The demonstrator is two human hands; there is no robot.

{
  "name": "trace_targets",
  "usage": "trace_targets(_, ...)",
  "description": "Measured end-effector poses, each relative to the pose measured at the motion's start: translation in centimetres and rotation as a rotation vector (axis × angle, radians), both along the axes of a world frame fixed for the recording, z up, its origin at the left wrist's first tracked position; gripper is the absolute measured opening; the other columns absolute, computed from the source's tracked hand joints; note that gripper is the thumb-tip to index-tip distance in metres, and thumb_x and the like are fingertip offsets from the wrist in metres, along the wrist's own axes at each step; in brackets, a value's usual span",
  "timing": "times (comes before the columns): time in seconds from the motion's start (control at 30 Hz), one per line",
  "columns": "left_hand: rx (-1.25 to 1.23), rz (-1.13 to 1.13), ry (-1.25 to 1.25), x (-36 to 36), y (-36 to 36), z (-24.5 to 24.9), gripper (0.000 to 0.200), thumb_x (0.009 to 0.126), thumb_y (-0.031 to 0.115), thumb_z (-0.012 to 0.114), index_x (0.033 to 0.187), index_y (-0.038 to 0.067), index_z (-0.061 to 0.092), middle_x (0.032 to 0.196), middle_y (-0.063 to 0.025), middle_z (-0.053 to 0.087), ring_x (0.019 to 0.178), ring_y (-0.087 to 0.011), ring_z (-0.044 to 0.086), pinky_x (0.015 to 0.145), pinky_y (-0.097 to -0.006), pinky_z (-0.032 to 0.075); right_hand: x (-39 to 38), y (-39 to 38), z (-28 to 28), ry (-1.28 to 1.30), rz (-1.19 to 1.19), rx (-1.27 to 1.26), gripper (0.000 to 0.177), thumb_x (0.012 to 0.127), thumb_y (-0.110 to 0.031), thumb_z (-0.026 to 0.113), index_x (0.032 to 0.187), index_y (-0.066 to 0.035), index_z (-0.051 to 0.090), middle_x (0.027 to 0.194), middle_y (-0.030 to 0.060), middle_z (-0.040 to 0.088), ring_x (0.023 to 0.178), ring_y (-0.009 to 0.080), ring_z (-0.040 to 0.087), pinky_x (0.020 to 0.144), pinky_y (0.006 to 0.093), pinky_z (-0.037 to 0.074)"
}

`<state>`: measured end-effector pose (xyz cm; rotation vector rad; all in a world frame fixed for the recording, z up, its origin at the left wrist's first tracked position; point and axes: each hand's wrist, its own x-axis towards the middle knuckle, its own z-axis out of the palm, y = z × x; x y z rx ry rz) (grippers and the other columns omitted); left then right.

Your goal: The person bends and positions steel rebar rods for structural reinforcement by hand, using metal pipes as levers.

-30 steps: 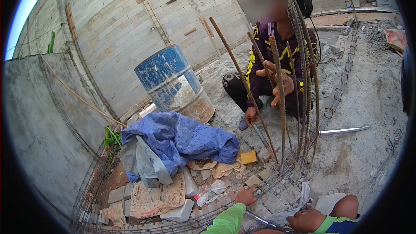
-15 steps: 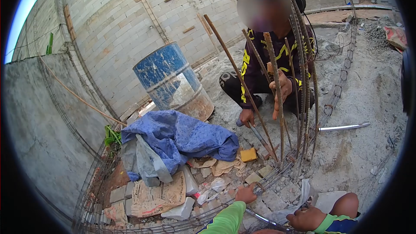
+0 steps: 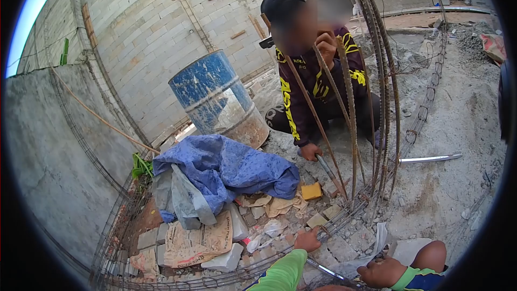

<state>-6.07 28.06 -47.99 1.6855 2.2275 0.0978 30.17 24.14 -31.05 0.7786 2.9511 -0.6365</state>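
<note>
My left hand (image 3: 308, 241) is closed at the bent end of a rusty steel bar (image 3: 323, 231), beside the long rebar cage (image 3: 253, 274) on the ground. My right hand (image 3: 381, 272) is curled into a fist close to my knee; what is in its fingers is hidden. A shiny metal bar (image 3: 325, 270) lies between my two hands, its near end close to the right one. Just above the right hand is a strip of clear plastic (image 3: 380, 237). Upright rusty rebars (image 3: 383, 102) rise from the cage ahead of me.
A co-worker (image 3: 318, 86) squats behind the rebars, one hand on a metal tool (image 3: 327, 171). Left of them stand a blue drum (image 3: 212, 94) and a crumpled blue tarp (image 3: 231, 167). Cement bags (image 3: 196, 242), blocks (image 3: 223, 258) and a yellow block (image 3: 311, 191) lie nearby. Another metal bar (image 3: 431, 159) lies right.
The co-worker's head and body have shifted left, and their raised hand has gone up near the face. Their other hand stays on the tool. My own hands have hardly moved.
</note>
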Motion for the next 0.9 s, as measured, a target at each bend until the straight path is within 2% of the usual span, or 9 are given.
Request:
trace_targets(0.07, 0.005, -0.017, 0.005, 0.2, -0.1, 0.6, 0.073, 0.074, 0.024, 0.060, 0.146, 0.019, 0.046, 0.110, -0.0223, 0.071, 0.092, -0.0424, 0.070, 0.084, -0.0520, 0.055, 0.1, 0.0, -0.2, 0.050, 0.019, 0.078, 0.023, 0.090, -0.031, 0.062, 0.096, -0.009, 0.064, 0.082, 0.0161, 0.069, 0.079, 0.0353, 0.070, 0.075, 0.0505, 0.055)
trace_targets(0.27, 0.007, -0.012, 0.020, 0.4, 0.0, 0.8, 0.073, 0.074, 0.022, 0.059, 0.146, 0.019, 0.046, 0.107, -0.0212, 0.072, 0.090, -0.0422, 0.070, 0.083, -0.0520, 0.055, 0.0, -0.1, 0.4, 0.001, -0.004, 0.064, 0.023, 0.089, -0.031, 0.062, 0.095, -0.009, 0.064, 0.082, 0.0159, 0.069, 0.079, 0.0348, 0.070, 0.081, 0.0505, 0.054)
trace_targets(0.4, 0.060, -0.035, 0.024, -0.2, -0.1, -0.8, 0.072, 0.074, 0.022, 0.059, 0.145, 0.020, 0.046, 0.109, -0.0204, 0.072, 0.089, -0.0421, 0.070, 0.082, -0.0521, 0.055, -0.1, 0.1, 0.6, -0.013, -0.021, 0.014, 0.023, 0.089, -0.030, 0.063, 0.096, -0.008, 0.064, 0.083, 0.0158, 0.070, 0.080, 0.0353, 0.070, 0.082, 0.0503, 0.054)
trace_targets(0.47, 0.069, -0.026, 0.015, -0.3, 0.0, -1.0, 0.072, 0.075, 0.022, 0.060, 0.145, 0.021, 0.047, 0.113, -0.0198, 0.071, 0.091, -0.0422, 0.070, 0.083, -0.0526, 0.055, 0.1, 1.0, -0.3, -0.218, 0.133, -0.038, 0.034, 0.099, -0.036, 0.049, 0.118, -0.009, 0.058, 0.107, 0.0213, 0.070, 0.101, 0.0402, 0.070, 0.087, 0.0543, 0.054)
trace_targets(0.6, 0.087, -0.033, 0.013, -0.1, -0.1, -0.6, 0.069, 0.075, 0.023, 0.059, 0.143, 0.016, 0.049, 0.109, -0.0193, 0.071, 0.093, -0.0419, 0.069, 0.078, -0.0539, 0.055, 0.0, 0.9, 0.1, -0.220, 0.138, -0.017, 0.032, 0.098, -0.034, 0.049, 0.115, -0.010, 0.059, 0.106, 0.0205, 0.070, 0.099, 0.0390, 0.071, 0.086, 0.0539, 0.054)
trace_targets(0.7, 0.055, -0.014, 0.013, 0.2, 0.0, 0.1, 0.069, 0.075, 0.023, 0.060, 0.142, 0.016, 0.049, 0.106, -0.0235, 0.070, 0.095, -0.0434, 0.068, 0.080, -0.0535, 0.055, 0.1, 0.7, 0.3, -0.170, 0.109, -0.023, 0.030, 0.097, -0.032, 0.049, 0.113, -0.010, 0.060, 0.102, 0.0189, 0.071, 0.098, 0.0383, 0.071, 0.085, 0.0533, 0.054)
trace_targets(0.77, -0.009, 0.028, 0.046, 0.5, 0.1, 0.6, 0.070, 0.075, 0.023, 0.061, 0.144, 0.023, 0.048, 0.115, -0.0181, 0.071, 0.097, -0.0427, 0.069, 0.087, -0.0530, 0.054, 0.1, 0.6, 0.1, -0.157, 0.105, 0.035, 0.028, 0.095, -0.031, 0.052, 0.113, -0.010, 0.060, 0.098, 0.0177, 0.071, 0.097, 0.0374, 0.071, 0.084, 0.0530, 0.054)
trace_targets(0.9, 0.002, 0.010, 0.047, 0.9, 0.1, 2.0, 0.069, 0.075, 0.023, 0.062, 0.143, 0.021, 0.048, 0.116, -0.0188, 0.070, 0.097, -0.0423, 0.069, 0.086, -0.0524, 0.054, -0.1, 0.6, 0.6, -0.149, 0.088, 0.029, 0.026, 0.093, -0.029, 0.054, 0.110, -0.011, 0.061, 0.093, 0.0160, 0.070, 0.092, 0.0365, 0.072, 0.081, 0.0519, 0.055)
